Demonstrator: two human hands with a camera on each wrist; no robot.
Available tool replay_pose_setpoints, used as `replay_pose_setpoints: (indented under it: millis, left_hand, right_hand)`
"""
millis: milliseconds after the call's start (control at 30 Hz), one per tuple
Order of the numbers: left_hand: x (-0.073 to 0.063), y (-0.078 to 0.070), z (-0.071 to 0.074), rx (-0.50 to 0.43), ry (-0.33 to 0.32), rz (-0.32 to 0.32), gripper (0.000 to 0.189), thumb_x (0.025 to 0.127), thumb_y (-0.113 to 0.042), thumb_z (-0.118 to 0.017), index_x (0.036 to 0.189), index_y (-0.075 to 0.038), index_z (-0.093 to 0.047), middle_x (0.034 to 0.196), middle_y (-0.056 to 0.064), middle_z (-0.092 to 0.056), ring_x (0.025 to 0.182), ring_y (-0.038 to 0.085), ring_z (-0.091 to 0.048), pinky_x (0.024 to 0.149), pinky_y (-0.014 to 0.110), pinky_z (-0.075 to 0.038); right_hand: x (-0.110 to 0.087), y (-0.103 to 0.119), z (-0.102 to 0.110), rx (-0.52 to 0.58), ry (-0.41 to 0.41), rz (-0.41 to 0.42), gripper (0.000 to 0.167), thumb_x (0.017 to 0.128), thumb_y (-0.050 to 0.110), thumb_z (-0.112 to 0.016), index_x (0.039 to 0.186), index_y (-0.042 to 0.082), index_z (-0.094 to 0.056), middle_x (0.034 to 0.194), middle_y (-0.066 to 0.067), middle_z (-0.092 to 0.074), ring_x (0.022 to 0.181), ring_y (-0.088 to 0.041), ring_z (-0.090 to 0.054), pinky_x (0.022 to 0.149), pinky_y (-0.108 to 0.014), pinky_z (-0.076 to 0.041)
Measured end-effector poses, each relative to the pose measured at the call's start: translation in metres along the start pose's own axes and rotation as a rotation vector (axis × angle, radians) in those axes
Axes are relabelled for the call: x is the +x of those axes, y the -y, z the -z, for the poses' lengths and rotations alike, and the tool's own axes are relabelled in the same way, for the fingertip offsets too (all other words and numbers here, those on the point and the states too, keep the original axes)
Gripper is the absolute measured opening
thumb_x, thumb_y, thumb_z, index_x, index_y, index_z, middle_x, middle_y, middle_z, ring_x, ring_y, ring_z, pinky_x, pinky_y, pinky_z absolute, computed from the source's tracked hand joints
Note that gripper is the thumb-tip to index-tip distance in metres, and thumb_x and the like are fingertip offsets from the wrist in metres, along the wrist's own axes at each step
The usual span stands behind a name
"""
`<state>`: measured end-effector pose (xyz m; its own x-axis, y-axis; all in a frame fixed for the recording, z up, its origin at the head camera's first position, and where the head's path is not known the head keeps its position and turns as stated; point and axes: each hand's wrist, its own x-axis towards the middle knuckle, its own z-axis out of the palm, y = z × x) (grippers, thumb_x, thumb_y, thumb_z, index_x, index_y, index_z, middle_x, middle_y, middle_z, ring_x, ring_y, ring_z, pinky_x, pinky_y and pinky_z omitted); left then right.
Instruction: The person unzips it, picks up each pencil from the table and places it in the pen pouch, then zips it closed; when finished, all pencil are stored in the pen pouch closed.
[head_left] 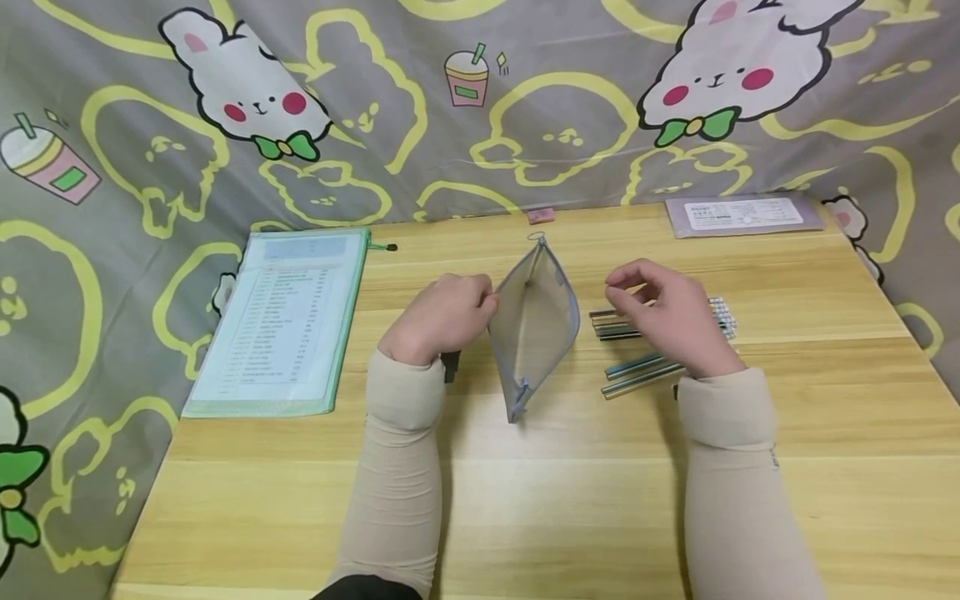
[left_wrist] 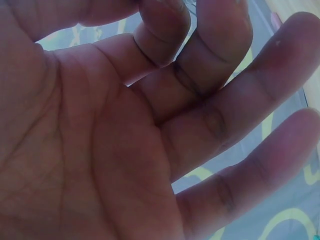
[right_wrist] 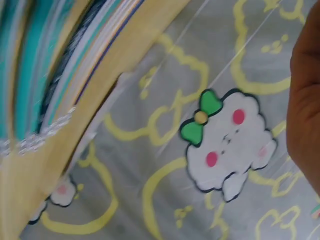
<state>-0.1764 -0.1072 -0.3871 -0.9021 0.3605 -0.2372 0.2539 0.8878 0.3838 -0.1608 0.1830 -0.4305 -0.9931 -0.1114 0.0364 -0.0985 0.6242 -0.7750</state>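
Wood-grain tabletop (head_left: 570, 517) before rabbit-print fabric (head_left: 555, 125). Between both hands: grey zippered pouch (head_left: 528, 333), mouth spread, left edge pinched by left hand (head_left: 442, 315). Above pencil-like sticks (head_left: 618, 336): right hand (head_left: 667, 308), empty, fingers loosely curved.
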Motion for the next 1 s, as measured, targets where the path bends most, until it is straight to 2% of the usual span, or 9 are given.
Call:
replay_pose_setpoints:
  millis: [200,400,567,700,900,1000]
  left_hand:
    - [0.000,0.000,0.001,0.003,-0.002,-0.004,0.036,0.112,-0.025,-0.042,0.080,-0.013,-0.056,0.071,0.003,-0.050,0.063,0.020,-0.050,0.062,0.035,-0.043]
    - [0.001,0.000,0.000,0.005,-0.004,-0.005,0.036,0.111,-0.025,-0.042,0.080,-0.013,-0.056,0.071,0.003,-0.050,0.064,0.020,-0.050,0.062,0.035,-0.043]
    - [0.001,0.001,0.000,-0.006,-0.003,0.000,0.036,0.111,-0.025,-0.042,0.080,-0.013,-0.055,0.071,0.003,-0.050,0.064,0.020,-0.050,0.062,0.035,-0.043]
    - [0.000,0.001,0.001,-0.008,-0.003,0.004,0.035,0.111,-0.024,-0.042,0.080,-0.013,-0.056,0.071,0.003,-0.050,0.064,0.020,-0.050,0.062,0.035,-0.043]
    - [0.000,0.002,0.001,-0.006,-0.008,-0.002,0.035,0.111,-0.024,-0.042,0.080,-0.012,-0.055,0.071,0.002,-0.049,0.064,0.020,-0.049,0.062,0.035,-0.042]
    - [0.000,0.002,0.001,-0.007,-0.009,-0.007,0.035,0.110,-0.024,-0.042,0.080,-0.012,-0.055,0.071,0.002,-0.049,0.064,0.020,-0.049,0.062,0.035,-0.042]
  right_hand:
    - [0.002,-0.023,0.011,0.020,-0.018,-0.074,0.030,0.105,0.034,-0.065,0.124,0.012,-0.071,0.124,-0.010,-0.072,0.101,-0.017,-0.064,0.075,-0.024,-0.048]
    - [0.003,-0.038,0.012,0.009,-0.036,-0.121,0.029,0.105,0.024,-0.063,0.126,0.005,-0.068,0.130,-0.017,-0.069,0.115,-0.032,-0.064,0.088,-0.036,-0.046]
    - [0.005,-0.045,0.011,-0.041,-0.029,-0.118,0.025,0.104,0.017,-0.064,0.124,0.003,-0.069,0.125,-0.020,-0.070,0.112,-0.037,-0.067,0.090,-0.040,-0.046]
    - [0.006,-0.052,0.011,-0.114,0.009,-0.109,0.024,0.103,0.015,-0.065,0.123,0.003,-0.069,0.124,-0.021,-0.071,0.109,-0.040,-0.071,0.087,-0.042,-0.049]
    - [0.008,-0.058,0.009,-0.152,0.071,-0.112,0.025,0.102,0.012,-0.065,0.125,0.002,-0.067,0.126,-0.024,-0.070,0.113,-0.044,-0.071,0.093,-0.056,-0.054]
    - [0.008,-0.060,0.008,-0.170,0.079,-0.115,0.024,0.101,0.007,-0.064,0.124,0.000,-0.067,0.124,-0.025,-0.070,0.112,-0.045,-0.070,0.094,-0.057,-0.054]
